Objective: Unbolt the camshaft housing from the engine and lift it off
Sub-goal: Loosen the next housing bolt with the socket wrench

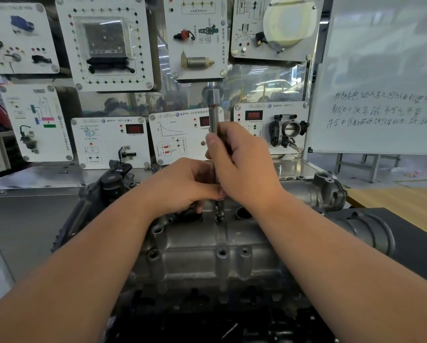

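Right hand (242, 164): fingers curled around an upright socket extension bar (213, 115). Left hand (182, 186): pinching the bar's lower shaft. Bar tip: seated in a bolt hole atop the camshaft housing (207, 253), directly below both hands. Housing: still on the engine (197, 318), with open bolt holes (222, 251) along its near face.

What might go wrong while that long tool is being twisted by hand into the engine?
1. The extension bar stands tall and thin; with only the right hand and left hand steadying it, its tip could slip off the bolt.
2. A loosened bolt could drop into an open hole in the camshaft housing.
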`<state>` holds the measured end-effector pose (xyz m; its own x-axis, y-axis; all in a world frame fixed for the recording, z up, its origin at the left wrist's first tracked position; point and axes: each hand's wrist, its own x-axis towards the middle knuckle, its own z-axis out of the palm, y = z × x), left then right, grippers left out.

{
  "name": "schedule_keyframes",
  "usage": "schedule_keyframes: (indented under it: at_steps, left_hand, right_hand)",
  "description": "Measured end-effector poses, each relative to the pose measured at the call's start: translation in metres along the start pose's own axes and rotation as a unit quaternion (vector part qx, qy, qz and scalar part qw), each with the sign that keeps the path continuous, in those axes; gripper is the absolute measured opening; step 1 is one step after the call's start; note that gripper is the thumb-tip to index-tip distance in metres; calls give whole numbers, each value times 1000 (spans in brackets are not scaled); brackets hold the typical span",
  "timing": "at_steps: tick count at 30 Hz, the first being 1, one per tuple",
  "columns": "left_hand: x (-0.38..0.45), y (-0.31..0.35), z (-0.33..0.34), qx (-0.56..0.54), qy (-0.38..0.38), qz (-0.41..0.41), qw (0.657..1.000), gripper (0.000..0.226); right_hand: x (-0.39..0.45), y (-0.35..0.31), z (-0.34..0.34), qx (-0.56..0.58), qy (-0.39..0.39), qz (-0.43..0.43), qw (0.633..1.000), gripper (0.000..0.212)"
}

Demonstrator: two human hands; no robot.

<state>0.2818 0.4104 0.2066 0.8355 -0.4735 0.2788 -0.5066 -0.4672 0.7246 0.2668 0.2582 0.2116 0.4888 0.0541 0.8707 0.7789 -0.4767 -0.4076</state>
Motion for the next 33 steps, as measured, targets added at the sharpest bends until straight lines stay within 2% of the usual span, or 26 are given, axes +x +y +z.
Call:
schedule_keyframes:
  at_steps: [3, 5, 10, 14, 21, 23, 26, 29, 33]
  left_hand:
    - [-1, 0, 1, 0, -9, 10, 1000, 3]
    - [-1, 1, 0, -1, 0, 8, 1000, 2]
    - [1, -1, 0, 25, 5, -3, 1000, 22]
    - [-1, 0, 0, 26, -26, 6, 999, 2]
    - [0, 0, 0, 26, -21, 20, 999, 7]
    - [-1, 1, 0, 31, -14, 34, 999, 11]
    - [-3, 3, 2, 7, 26, 33, 999, 15]
    - [-3, 2, 2, -1, 109, 18, 994, 18]
    - [-2, -6, 0, 7, 238, -5, 971, 21]
  right_hand:
    - [0, 1, 0, 6, -8, 3, 1000, 24]
    - [-1, 2, 0, 21, -7, 6, 1000, 14]
    - [0, 0, 0, 7, 22, -6, 1000, 22]
    - [1, 2, 1, 8, -6, 0, 1000, 31]
    - [1, -1, 2, 20, -20, -13, 1000, 32]
    - [1, -2, 2, 36, 3, 3, 999, 35]
    - [3, 2, 0, 38, 28, 70, 996, 45]
    - [8, 9, 0, -41, -30, 140, 989, 37]
    - [8, 14, -2, -132, -202, 191, 951, 39]
